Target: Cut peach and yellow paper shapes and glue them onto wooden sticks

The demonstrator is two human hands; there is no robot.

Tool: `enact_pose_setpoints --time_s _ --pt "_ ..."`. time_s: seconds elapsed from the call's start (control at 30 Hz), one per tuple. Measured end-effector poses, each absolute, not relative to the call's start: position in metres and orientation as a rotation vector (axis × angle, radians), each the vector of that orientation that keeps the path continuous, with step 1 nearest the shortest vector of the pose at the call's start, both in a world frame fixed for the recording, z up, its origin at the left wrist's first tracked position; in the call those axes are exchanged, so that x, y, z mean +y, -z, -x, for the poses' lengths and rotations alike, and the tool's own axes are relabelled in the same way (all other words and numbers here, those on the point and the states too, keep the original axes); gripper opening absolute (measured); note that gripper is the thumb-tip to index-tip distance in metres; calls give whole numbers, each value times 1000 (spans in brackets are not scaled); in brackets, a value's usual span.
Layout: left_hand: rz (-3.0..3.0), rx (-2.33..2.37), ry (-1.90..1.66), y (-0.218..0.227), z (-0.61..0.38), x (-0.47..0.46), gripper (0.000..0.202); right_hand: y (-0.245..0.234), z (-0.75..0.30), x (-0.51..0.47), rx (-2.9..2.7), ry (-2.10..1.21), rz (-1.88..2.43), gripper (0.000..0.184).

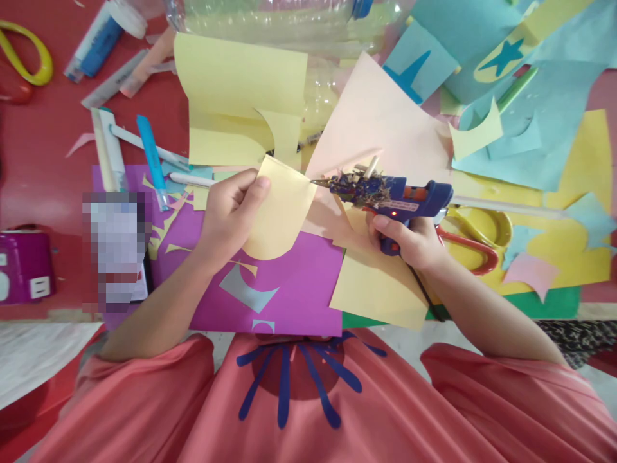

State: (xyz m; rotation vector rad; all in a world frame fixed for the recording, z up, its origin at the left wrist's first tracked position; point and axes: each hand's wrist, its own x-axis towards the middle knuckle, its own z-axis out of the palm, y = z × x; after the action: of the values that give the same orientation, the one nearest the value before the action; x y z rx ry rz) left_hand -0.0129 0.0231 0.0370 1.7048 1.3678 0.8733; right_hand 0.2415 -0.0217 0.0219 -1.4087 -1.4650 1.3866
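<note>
My left hand (236,209) pinches a pale yellow paper piece (279,212) by its upper left side, thumb on top. The piece has a straight top edge and a rounded bottom. My right hand (412,241) is wrapped round the handle of a blue hot glue gun (398,196), whose red light is lit. Its nozzle points left and meets the paper's upper right corner, or lies very close to it. Dried glue and debris cover the gun's front, and a long glue stick (511,206) sticks out behind. Purple paper (299,289) lies beneath the held piece.
Scissors with yellow and red handles (482,238) lie right of the gun. Yellow sheets (241,83), a pale pink sheet (376,122) and several scraps cover the red table. Markers (149,148) and a blurred-out phone (120,251) lie left. A clear plastic bottle (289,16) is at the back.
</note>
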Motion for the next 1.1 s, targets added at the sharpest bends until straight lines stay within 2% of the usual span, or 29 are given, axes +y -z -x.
enact_pose_setpoints --time_s 1.1 --pt "-1675 1384 -963 -39 14 24 55 -23 -241 -21 -1461 -1395 1431 54"
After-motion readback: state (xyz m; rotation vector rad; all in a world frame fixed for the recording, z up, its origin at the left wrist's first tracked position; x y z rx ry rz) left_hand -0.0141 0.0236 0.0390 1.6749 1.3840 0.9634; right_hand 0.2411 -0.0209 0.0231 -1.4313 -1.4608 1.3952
